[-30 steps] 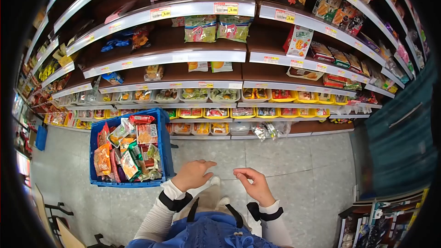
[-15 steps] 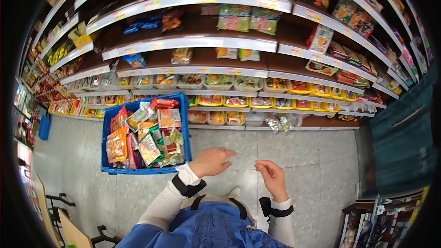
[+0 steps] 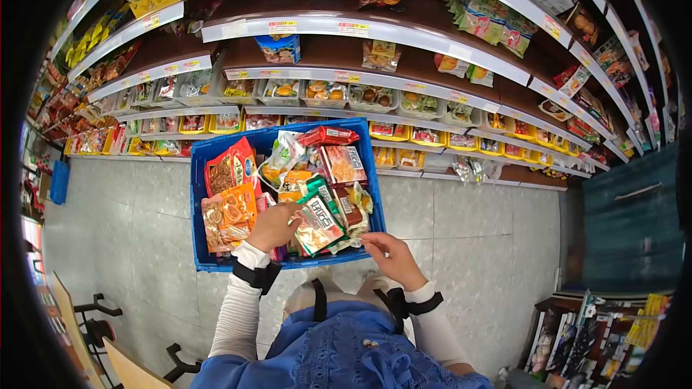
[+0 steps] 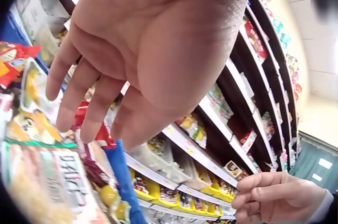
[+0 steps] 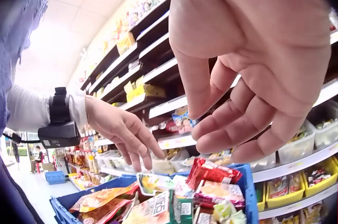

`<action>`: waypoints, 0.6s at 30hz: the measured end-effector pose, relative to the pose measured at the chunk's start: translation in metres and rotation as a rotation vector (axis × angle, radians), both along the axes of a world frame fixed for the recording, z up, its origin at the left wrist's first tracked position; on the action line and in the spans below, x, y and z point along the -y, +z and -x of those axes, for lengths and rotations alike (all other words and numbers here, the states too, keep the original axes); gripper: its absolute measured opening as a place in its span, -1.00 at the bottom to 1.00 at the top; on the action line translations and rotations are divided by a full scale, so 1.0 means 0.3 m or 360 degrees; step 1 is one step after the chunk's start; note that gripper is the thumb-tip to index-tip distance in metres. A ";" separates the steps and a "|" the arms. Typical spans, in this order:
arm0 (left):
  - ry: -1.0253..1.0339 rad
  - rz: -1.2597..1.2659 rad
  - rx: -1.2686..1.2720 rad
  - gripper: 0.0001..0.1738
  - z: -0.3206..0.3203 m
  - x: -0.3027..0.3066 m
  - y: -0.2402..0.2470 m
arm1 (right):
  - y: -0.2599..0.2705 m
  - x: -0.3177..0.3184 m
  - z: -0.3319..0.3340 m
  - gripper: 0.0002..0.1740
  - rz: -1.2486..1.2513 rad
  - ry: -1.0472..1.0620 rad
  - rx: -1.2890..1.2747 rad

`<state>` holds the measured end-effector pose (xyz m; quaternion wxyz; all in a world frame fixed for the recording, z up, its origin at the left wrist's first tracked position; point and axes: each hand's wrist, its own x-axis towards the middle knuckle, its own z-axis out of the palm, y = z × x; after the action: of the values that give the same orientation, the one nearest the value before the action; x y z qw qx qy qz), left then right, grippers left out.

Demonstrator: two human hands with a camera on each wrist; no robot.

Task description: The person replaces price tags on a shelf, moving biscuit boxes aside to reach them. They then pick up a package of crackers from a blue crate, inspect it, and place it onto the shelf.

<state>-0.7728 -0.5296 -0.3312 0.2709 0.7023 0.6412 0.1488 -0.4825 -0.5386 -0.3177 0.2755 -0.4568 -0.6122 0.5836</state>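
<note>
A blue crate (image 3: pixel 196 216) full of packaged snacks is in front of the person in the head view. My left hand (image 3: pixel 272 227) hovers over its near side, beside a green-and-white snack pack (image 3: pixel 317 225) and an orange snack pack (image 3: pixel 232 215). In the left wrist view its fingers hang loosely extended with nothing in them. Just off the crate's near right corner, my right hand (image 3: pixel 393 259) is held with fingers gently bent. The right wrist view shows that hand (image 5: pixel 253 65) holding nothing. A red packet (image 3: pixel 328 135) lies at the crate's far side.
Snack shelves (image 3: pixel 346 78) curve across the front, with yellow bins (image 3: pixel 461 141) on the lower levels. Grey tiled floor (image 3: pixel 468 238) lies to the right. A teal curtain (image 3: pixel 627 223) hangs at far right; a wooden board (image 3: pixel 130 364) is at lower left.
The view has turned left and come nearer the crate, which now sits more central. My left hand has moved from beside the crate to above its packs; the right hand has come near its corner.
</note>
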 end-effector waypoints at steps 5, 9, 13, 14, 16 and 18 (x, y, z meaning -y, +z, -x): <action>-0.0017 0.0080 0.0206 -0.67 0.062 -0.097 -0.037 | -0.118 -0.001 0.106 -0.68 0.0049 -0.0046 0.0010; 0.0358 0.0165 0.0879 -0.62 -0.009 -0.265 -0.209 | -0.233 -0.063 0.131 -0.54 0.0213 0.0007 0.0106; 0.0459 0.0298 0.1046 -0.64 -0.059 -0.425 -0.374 | -0.307 -0.131 0.189 -0.47 0.0204 -0.0231 0.0017; 0.0498 0.0414 0.1020 -0.64 -0.064 -0.453 -0.384 | -0.317 -0.150 0.212 -0.45 0.0313 -0.0345 -0.0087; 0.0709 0.0334 0.0975 -0.52 -0.084 -0.492 -0.421 | -0.325 -0.196 0.254 -0.35 0.0595 -0.0491 -0.0216; 0.0863 0.0324 0.0868 -0.42 -0.097 -0.564 -0.580 | -0.327 -0.234 0.289 -0.33 0.0703 -0.0564 -0.0243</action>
<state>-0.7437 -0.3605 -0.5052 0.4503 0.4118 0.7195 0.3317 -0.5693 -0.4684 -0.4158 0.3124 -0.5603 -0.3585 0.6782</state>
